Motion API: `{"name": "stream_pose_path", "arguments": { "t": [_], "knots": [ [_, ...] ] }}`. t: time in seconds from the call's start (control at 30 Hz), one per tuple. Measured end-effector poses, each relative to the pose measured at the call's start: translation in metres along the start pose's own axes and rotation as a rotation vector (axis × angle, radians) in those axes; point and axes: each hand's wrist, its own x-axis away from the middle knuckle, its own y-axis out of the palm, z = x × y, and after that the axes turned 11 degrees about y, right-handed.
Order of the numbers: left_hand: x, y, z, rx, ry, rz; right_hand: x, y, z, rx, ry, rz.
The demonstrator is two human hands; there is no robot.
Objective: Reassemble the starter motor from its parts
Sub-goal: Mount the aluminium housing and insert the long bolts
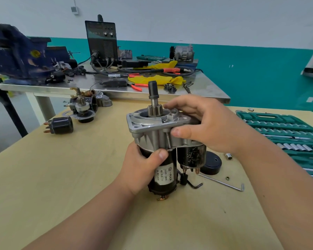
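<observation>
The starter motor (163, 175) stands upright on the wooden table (61, 177), its pinion shaft (153, 98) pointing up. Its silver nose housing (148, 127) sits on top of the black body, and the solenoid (192, 156) hangs beside it. My left hand (141, 168) grips the black body from the left, thumb across the front. My right hand (204, 127) holds the silver housing from the right, fingers over its top rim and thumb on its front. A black end cap (212, 165) lies behind the motor. A long through bolt (222, 183) and an Allen key (194, 185) lie to its right.
A second dismantled starter (83, 107) and a loose black solenoid (61, 125) lie at the far left of the table. A green socket set (285, 134) lies open at the right, with loose sockets (229, 156) and a nut (228, 178) near it. A steel bench (116, 87) behind carries a vise, a welder and pliers.
</observation>
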Motion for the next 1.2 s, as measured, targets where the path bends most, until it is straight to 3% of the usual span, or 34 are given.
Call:
{"name": "stream_pose_path", "arguments": {
  "t": [0.27,0.77,1.2],
  "knots": [
    [-0.002,-0.001,-0.001,-0.013,0.023,-0.044,0.002,0.006,0.010,-0.133,-0.043,0.058],
    [-0.001,-0.001,-0.004,-0.029,-0.005,-0.038,0.016,0.012,0.006,-0.039,-0.117,0.237],
    [0.001,0.003,-0.001,-0.015,0.005,-0.039,0.025,0.017,0.016,-0.100,-0.098,0.244]
  ]
}}
